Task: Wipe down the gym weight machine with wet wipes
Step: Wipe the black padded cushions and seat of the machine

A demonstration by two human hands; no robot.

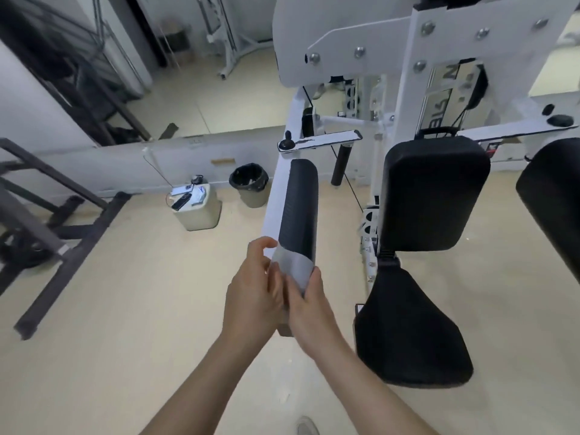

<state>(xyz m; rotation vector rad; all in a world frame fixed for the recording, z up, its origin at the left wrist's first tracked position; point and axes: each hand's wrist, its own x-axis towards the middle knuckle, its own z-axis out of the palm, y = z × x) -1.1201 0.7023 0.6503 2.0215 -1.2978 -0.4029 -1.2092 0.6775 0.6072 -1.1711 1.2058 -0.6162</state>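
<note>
Wet wipe (293,269) sits wrapped over the near end of the long black arm pad (298,205) on the left side of the white weight machine (405,98). The pale grey sheet covers the pad's tip, while the rest of the pad runs bare toward the far end. Both hands are on it, close together and touching.

The left hand (252,293) is at the wipe's left edge with its fingers curled. Thumb and forefinger pinch the sheet where it folds down beside the white bar that runs along the pad. The right hand (310,309) holds the pad's tip from the right, its thumb lying up along the wipe's right edge. Its other fingers are tucked under, out of sight, and it grips wipe and pad together.

To the right of the arm pad stands the upright black back pad (434,193), with the black seat (411,334) below it and nearer.

On the beige floor (125,309) to the far left, a bin (249,196) with a black liner stands by the wall. Just left of it is a cream tub (201,215) with a phone and some small items on its lid. A dark metal rack (47,215) fills the left edge, and the toe of a shoe (307,426) shows at the near edge
</note>
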